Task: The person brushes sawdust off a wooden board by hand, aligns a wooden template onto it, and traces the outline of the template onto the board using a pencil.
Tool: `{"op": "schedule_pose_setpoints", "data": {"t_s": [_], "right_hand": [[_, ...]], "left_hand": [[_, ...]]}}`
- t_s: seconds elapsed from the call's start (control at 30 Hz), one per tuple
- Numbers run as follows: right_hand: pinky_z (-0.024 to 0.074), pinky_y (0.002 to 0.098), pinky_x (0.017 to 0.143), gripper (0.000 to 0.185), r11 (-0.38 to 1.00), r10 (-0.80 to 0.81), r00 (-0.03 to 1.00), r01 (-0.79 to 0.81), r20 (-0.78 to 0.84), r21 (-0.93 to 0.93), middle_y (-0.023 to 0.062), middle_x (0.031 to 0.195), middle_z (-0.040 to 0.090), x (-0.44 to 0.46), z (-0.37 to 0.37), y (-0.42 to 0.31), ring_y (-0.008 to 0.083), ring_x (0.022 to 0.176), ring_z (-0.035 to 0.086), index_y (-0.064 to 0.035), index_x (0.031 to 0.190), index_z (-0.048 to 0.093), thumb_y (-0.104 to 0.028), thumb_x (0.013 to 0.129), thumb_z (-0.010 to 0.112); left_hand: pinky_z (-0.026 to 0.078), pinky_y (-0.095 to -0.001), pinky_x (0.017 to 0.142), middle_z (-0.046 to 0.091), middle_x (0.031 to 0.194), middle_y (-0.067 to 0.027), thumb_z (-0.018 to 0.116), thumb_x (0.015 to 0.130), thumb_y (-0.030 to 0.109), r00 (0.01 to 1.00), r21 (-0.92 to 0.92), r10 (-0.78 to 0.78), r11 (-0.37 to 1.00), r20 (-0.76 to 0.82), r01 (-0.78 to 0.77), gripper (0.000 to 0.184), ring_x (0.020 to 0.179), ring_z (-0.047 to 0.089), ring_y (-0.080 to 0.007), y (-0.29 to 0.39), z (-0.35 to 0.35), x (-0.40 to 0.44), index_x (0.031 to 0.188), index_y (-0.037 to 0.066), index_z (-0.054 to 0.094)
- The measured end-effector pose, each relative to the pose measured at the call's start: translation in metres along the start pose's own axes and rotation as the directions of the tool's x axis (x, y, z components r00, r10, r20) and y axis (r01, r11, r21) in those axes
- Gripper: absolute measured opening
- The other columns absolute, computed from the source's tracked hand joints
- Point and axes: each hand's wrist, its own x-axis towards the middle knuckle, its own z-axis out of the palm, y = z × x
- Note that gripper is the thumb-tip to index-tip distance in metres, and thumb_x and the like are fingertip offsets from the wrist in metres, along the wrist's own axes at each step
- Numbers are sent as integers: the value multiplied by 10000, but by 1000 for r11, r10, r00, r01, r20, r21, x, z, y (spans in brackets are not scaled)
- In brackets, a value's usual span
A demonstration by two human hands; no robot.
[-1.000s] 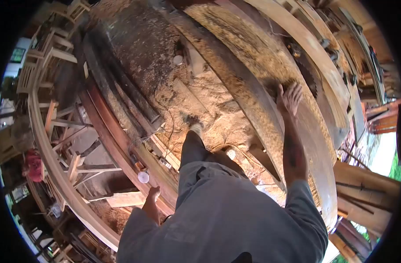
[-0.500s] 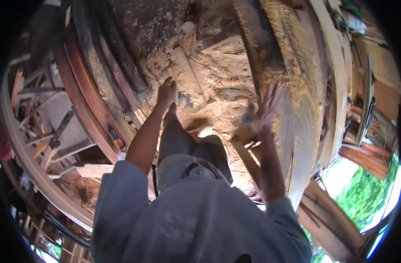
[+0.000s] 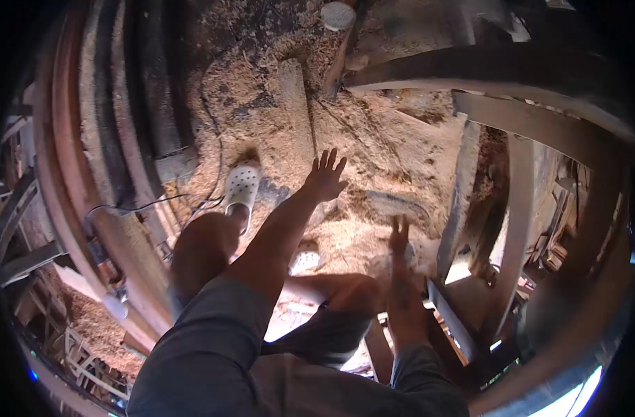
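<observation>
My left hand [image 3: 326,179] is stretched out in mid-view over the sawdust, its fingers spread and nothing in it. Lower and to the right is my right hand [image 3: 399,240], somewhat blurred, with fingers extended and no object visible in it. Neither hand appears to touch anything. Beneath and around them lies the sawdust-covered ground [image 3: 373,160]. A flat board [image 3: 298,104] lies in the sawdust beyond my left hand. One foot in a white clog with holes [image 3: 242,186] stands left of that hand; a second white clog [image 3: 305,260] shows partly behind my forearm.
Long timber beams [image 3: 74,139] run along the left, with a dark cable [image 3: 151,205] near them. A thick dark beam [image 3: 484,69] crosses the upper right, above upright posts [image 3: 515,208]. A round pale object [image 3: 338,15] sits at the top.
The view has turned, bringing the left timbers and clogs into different positions. My left hand has moved right and spread its fingers. My right hand is now lower, apart from the sawdust-covered beam.
</observation>
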Motion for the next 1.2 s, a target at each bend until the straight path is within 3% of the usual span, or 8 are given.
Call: {"op": "schedule_pose_setpoints", "data": {"t_s": [0.1, 0.23, 0.33, 0.47, 0.57, 0.83, 1.07, 1.2], "right_hand": [[351, 474, 1193, 503, 522, -680, 729, 556, 78, -647, 183, 1612, 410, 141, 27, 102, 420, 1484, 368, -145, 1511, 520, -377, 1067, 566], [236, 484, 1250, 410, 972, -206, 925, 231, -319, 43, 146, 1579, 471, 237, 54, 13, 390, 1532, 288, -122, 1467, 559, -224, 1072, 525], [306, 417, 1172, 474, 425, -888, 410, 549, -211, -720, 124, 1584, 422, 253, 111, 15, 280, 1449, 387, -73, 1538, 460, -201, 1081, 481], [453, 385, 971, 387, 919, -268, 911, 339, -313, 202, 115, 1324, 615, 138, 193, -99, 246, 1189, 570, -58, 1409, 578, -241, 1077, 503], [514, 356, 889, 340, 376, 198, 980, -55, -22, 925, 96, 1122, 718, 79, 187, -182, 195, 1027, 636, 10, 1247, 679, -229, 1076, 508], [527, 302, 852, 305, 41, -30, 968, -248, 249, 968, 30, 1132, 702, -49, 14, -399, 138, 1001, 643, -31, 1220, 700, -252, 1048, 581], [550, 397, 760, 251, 760, -263, 810, 508, -524, 405, 113, 959, 683, -184, -207, -550, 265, 886, 684, -85, 1120, 673, -157, 881, 650], [557, 372, 694, 218, 715, 245, 864, 145, -440, 684, 80, 811, 713, -262, -353, -579, 221, 685, 679, -42, 1035, 703, -210, 897, 718]], "left_hand": [[95, -597, 1263, -20, 1716, -242, 493, 1027, 534, 999, 17, -1, 1000, -43, 2, 819, 1584, 10, -441, -19, 26, 70, 1666, 155, 151], [113, -601, 1258, 111, 1694, -269, 389, 1055, 594, 903, -14, 36, 999, -428, -47, 796, 1566, 93, -468, -49, 70, 139, 1642, 84, 217], [93, -546, 1280, 298, 1647, -251, 366, 1072, 519, 749, -53, 72, 988, -659, -143, 685, 1554, 205, -421, -34, 93, 139, 1603, 87, 333], [307, -480, 1187, 500, 1503, -254, 403, 1084, 463, 785, -570, -95, 740, -613, -356, 600, 1416, 437, -422, 5, 125, 105, 1463, 11, 511], [450, -405, 1025, 655, 1302, -207, 458, 1086, 453, 893, -952, -329, 88, -306, -294, 544, 1188, 617, -339, 14, 105, 60, 1320, -10, 621], [529, -372, 875, 675, 1178, -186, 648, 1027, 308, 762, -912, -507, 293, -403, -288, 376, 1032, 664, -243, 102, -110, -137, 1235, -4, 637], [539, -374, 848, 733, 1021, -124, 692, 991, 216, 671, -746, -344, 428, -657, -511, 252, 937, 681, -237, 236, -261, -298, 1060, -25, 681], [580, -373, 751, 731, 1020, -166, 710, 996, 232, 816, -793, -263, 508, -515, -337, 321, 876, 703, -252, 385, -340, -405, 1072, -78, 686]]}}
